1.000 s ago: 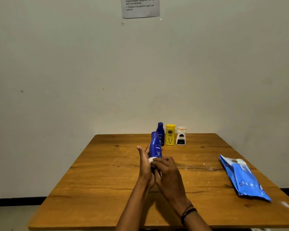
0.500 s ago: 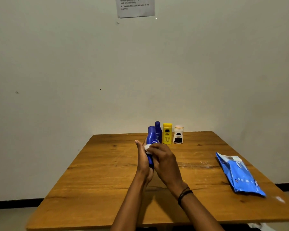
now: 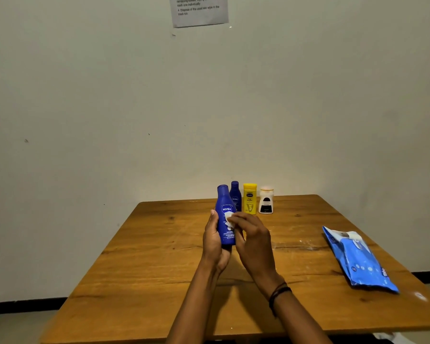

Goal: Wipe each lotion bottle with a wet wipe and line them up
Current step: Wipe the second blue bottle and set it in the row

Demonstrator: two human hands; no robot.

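Note:
My left hand point(image 3: 214, 240) grips a dark blue lotion bottle point(image 3: 224, 209) upright above the middle of the wooden table point(image 3: 139, 264). My right hand point(image 3: 252, 240) presses a small white wet wipe point(image 3: 228, 216) against the bottle's front label. At the table's far edge three more bottles stand in a row: a smaller blue one point(image 3: 235, 194), partly hidden behind the held bottle, a yellow one point(image 3: 249, 198) and a white one with a dark label point(image 3: 266, 200).
A blue pack of wet wipes point(image 3: 358, 260) lies flat near the table's right edge. A pale wall rises just behind the table, with a printed paper sheet point(image 3: 199, 9) taped high up. Floor shows at the lower left.
My right hand has slid the wipe up from the bottle's lower part to its label. The held bottle has stayed upright in my left hand.

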